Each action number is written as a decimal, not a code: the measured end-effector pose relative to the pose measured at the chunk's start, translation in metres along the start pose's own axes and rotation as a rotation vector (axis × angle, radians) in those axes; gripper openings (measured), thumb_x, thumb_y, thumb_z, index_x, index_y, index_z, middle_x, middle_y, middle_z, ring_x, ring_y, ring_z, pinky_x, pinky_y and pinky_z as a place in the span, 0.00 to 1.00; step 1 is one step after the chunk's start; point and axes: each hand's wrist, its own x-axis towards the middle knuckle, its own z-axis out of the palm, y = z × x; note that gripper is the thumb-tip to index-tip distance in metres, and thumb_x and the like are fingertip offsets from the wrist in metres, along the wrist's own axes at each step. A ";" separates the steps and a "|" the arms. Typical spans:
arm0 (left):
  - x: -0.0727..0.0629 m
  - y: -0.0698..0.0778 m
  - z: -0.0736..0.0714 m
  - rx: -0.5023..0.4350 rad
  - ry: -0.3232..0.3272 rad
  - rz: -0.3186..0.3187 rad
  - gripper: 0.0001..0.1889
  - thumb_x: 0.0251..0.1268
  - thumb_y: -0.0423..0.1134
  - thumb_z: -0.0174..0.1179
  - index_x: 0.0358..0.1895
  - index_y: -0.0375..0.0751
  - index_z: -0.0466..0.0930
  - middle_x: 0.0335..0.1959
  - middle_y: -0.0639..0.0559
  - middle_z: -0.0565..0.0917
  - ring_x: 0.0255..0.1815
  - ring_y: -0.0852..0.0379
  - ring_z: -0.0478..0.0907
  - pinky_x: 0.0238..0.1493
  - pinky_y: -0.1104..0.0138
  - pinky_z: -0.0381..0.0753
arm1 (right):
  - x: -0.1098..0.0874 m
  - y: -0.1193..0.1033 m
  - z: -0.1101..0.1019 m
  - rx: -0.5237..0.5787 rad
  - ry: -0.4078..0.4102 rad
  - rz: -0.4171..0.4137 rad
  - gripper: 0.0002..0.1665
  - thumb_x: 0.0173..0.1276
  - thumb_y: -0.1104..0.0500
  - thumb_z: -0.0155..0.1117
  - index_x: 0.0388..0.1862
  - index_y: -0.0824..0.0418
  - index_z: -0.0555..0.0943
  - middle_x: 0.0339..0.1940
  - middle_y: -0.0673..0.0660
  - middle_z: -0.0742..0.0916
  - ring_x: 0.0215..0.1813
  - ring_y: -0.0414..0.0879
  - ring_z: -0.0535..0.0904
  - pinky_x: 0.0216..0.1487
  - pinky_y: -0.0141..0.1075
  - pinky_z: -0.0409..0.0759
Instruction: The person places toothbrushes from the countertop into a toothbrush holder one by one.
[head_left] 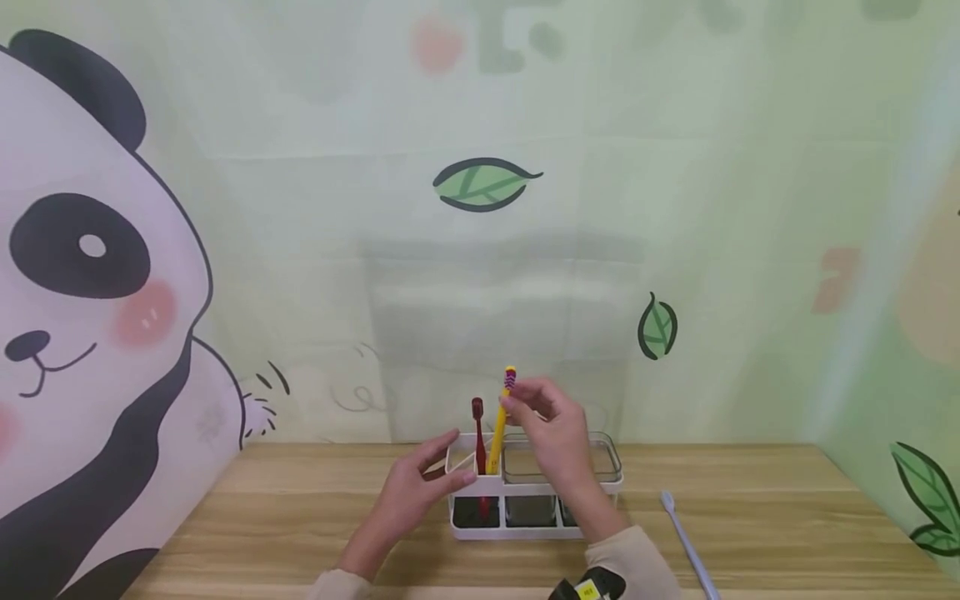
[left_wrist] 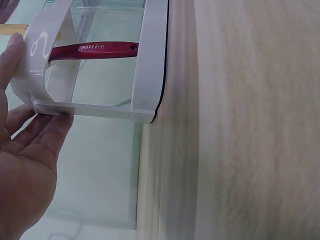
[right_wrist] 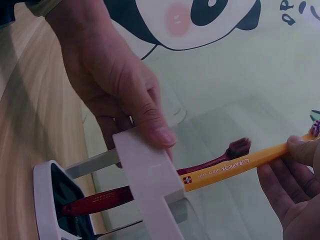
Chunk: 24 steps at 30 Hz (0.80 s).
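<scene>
A white toothbrush holder (head_left: 517, 532) with several compartments stands on the table. My left hand (head_left: 416, 483) grips its left end, thumb on the front of the upper band and fingers round the side. My right hand (head_left: 558, 425) pinches a yellow toothbrush (head_left: 497, 437) just below its purple-bristled head. The yellow brush tilts slightly, its lower end at the upper opening of the left compartment, as the right wrist view shows (right_wrist: 230, 167). Beside it a dark red toothbrush (head_left: 479, 433) stands in that same compartment, head up, its handle reaching down to the dark base.
A pale blue toothbrush (head_left: 687, 546) lies on the wood-grain table (head_left: 787, 517), right of the holder. Clear cups (head_left: 531, 510) sit in the holder's other compartments. Behind the table hangs a green cloth backdrop (head_left: 300, 250) printed with a panda and leaves.
</scene>
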 end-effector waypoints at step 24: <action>-0.001 0.001 0.000 -0.012 -0.001 -0.012 0.36 0.67 0.43 0.77 0.76 0.37 0.75 0.74 0.37 0.76 0.75 0.35 0.71 0.69 0.49 0.79 | -0.006 0.026 0.008 -0.062 -0.097 0.120 0.08 0.75 0.62 0.72 0.50 0.62 0.86 0.44 0.55 0.89 0.46 0.50 0.86 0.52 0.46 0.91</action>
